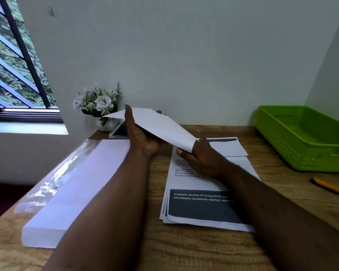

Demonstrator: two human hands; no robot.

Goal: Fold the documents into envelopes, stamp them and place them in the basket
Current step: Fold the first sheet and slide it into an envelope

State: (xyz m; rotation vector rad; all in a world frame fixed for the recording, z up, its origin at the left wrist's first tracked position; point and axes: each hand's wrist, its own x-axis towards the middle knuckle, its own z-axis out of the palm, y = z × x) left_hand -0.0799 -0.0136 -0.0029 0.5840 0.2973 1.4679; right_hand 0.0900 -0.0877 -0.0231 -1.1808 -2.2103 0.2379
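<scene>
A white envelope (pixel 160 128) is held in the air above the wooden desk (pixel 184 251), well clear of everything lying on it. It is gripped at its far end by the left hand (pixel 141 133), with the thumb on the upper face and fingertips showing past the far edge, and pinched at its near corner by the right hand (pixel 200 157); both hands are thus closed on the same envelope. A pointed flap seems to stick out to the left, so the step in hand is judged to be the opening of the envelope before a sheet is put in. The printed documents (pixel 202 208) are stacked just below the right hand, still flat, and no folded sheet can be seen. A thick pack of white envelopes (pixel 76 192) in a torn clear wrapper lies to the left, and the green basket (pixel 301 137) stands at the far right, with nothing visible in it. A yellow pen (pixel 331 187) lies in front of the basket; no stamp can be made out. For the step to be done well, the envelope should be kept taut between the two grips without being creased, the flap should be lifted fully clear, and the mouth should be turned toward the documents, so that a sheet folded evenly into thirds can be slid in squarely.
</scene>
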